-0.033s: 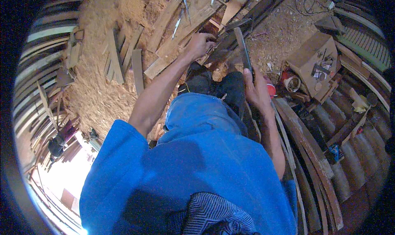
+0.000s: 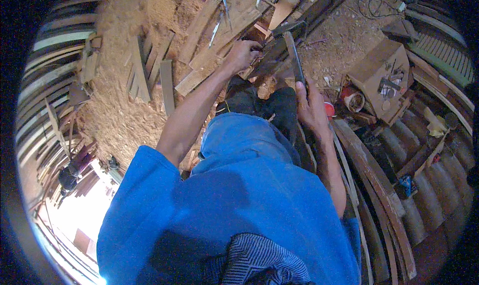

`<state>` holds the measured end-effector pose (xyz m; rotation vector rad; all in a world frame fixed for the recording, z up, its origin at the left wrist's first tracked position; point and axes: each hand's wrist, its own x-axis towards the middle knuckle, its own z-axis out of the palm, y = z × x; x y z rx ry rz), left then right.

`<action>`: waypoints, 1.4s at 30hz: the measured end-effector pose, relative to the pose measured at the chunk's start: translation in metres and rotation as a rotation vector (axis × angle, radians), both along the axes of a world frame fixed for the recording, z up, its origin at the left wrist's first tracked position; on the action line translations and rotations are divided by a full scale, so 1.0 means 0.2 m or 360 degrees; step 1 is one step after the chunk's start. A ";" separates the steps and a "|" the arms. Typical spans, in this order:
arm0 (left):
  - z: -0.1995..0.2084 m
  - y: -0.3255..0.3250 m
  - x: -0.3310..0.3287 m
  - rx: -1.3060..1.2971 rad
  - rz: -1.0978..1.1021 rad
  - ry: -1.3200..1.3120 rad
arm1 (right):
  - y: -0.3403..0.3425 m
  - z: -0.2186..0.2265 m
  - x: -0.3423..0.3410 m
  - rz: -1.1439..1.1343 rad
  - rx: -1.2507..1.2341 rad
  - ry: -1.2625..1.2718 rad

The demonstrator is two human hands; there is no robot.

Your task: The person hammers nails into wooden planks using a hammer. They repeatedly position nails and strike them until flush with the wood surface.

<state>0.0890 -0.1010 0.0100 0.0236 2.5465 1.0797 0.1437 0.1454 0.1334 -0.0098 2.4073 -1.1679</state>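
My right hand (image 2: 312, 106) is wrapped round the handle of a hammer (image 2: 295, 60), its thumb lying along the handle. The hammer's dark head is at the far end, over the dark timber beam (image 2: 319, 16). At the beam's left side my left hand (image 2: 242, 55) is closed, with fingertips curled together. What it pinches, if anything, is too small and dark to make out. A small piece of pale reddish wood (image 2: 261, 28) lies just beyond those fingers. Wide planks (image 2: 214, 55) lie on the left of that hand.
Loose boards (image 2: 167, 85) lie on the shavings-covered ground at left. To the right stand a wooden box (image 2: 381, 60) with small tools on top and a bucket (image 2: 354, 101). A red round thing (image 2: 329, 109) is beside my right wrist. Long timbers (image 2: 369, 170) run along my right side.
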 end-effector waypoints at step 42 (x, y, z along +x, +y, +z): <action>-0.16 -0.01 -0.11 -0.0091 -0.0309 -0.0233 | 0.07 -0.21 -0.14 0.0248 0.0327 -0.0271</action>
